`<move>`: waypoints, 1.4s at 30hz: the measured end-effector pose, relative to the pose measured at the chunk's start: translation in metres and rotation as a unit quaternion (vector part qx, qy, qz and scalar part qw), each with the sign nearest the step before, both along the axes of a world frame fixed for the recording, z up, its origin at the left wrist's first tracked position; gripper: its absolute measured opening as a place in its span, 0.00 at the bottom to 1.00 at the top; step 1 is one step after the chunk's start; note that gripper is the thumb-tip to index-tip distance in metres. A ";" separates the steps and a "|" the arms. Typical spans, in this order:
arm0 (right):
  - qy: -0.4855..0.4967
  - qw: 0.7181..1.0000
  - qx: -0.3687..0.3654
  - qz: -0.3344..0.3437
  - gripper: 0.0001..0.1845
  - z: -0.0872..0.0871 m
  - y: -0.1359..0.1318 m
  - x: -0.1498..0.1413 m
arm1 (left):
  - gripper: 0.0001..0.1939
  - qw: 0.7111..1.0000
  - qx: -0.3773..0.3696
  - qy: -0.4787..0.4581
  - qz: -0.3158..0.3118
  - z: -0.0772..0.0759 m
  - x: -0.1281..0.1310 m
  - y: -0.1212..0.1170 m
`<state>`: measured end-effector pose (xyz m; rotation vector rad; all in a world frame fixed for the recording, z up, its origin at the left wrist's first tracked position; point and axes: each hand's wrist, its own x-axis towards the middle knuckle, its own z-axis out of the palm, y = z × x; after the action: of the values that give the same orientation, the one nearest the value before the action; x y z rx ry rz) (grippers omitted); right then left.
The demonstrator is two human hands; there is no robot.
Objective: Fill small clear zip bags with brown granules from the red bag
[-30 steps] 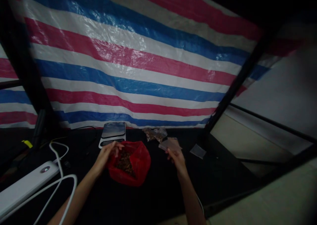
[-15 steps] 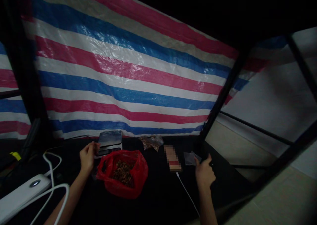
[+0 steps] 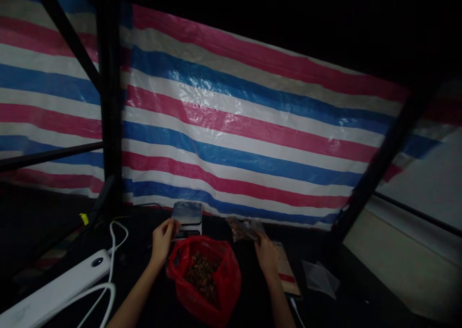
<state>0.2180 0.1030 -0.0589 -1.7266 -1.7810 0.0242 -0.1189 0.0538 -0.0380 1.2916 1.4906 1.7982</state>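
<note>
A red plastic bag (image 3: 216, 289) holding brown bits lies open on the dark table between my arms. My left hand (image 3: 163, 240) is at the front left corner of a small silver scale (image 3: 186, 214), fingers curled against it. My right hand (image 3: 265, 255) reaches toward small clear bags of brown bits (image 3: 243, 228) behind the red bag; its fingers look curled at their edge. A flat tan packet (image 3: 287, 273) lies just right of that hand.
A white power strip (image 3: 54, 292) with white cables (image 3: 111, 251) lies at the left. A clear empty bag (image 3: 319, 276) sits at the right. Striped tarp and black frame posts (image 3: 110, 107) close off the back.
My right hand has come back left from the table's right side to the small clear bags. My left hand stays by the scale. The view has swung left.
</note>
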 end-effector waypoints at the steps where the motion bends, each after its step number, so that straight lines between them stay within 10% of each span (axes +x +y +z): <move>1: 0.063 0.998 -0.002 0.016 0.17 0.005 0.001 0.001 | 0.22 1.000 -0.002 0.010 -0.007 0.003 0.003 -0.001; 4: 0.304 0.947 -0.025 0.101 0.20 0.030 0.003 -0.012 | 0.20 0.996 -0.016 0.068 -0.047 0.012 0.016 -0.004; 9: 0.564 0.770 -0.132 0.266 0.19 0.060 -0.009 -0.063 | 0.19 0.976 -0.004 0.168 -0.135 0.016 0.043 -0.007; 16: 0.676 0.634 -0.226 0.300 0.16 0.032 -0.028 -0.107 | 0.13 0.959 0.004 0.192 -0.209 0.014 0.050 -0.008; 27: 0.530 0.776 -0.094 0.329 0.17 0.034 -0.034 -0.105 | 0.11 0.972 0.063 0.225 -0.031 0.026 0.059 -0.025; 34: 0.419 0.827 -0.146 0.344 0.14 0.024 -0.047 -0.123 | 0.08 0.878 0.009 0.457 -0.143 0.023 0.072 -0.029; 42: 0.474 0.808 -0.144 0.320 0.13 0.023 -0.044 -0.122 | 0.09 0.876 -0.005 0.452 -0.165 0.026 0.073 -0.031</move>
<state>0.0963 0.0590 -0.0358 -0.8672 -1.4702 1.2675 -0.0458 0.0230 -0.0118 2.3980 1.5258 0.9623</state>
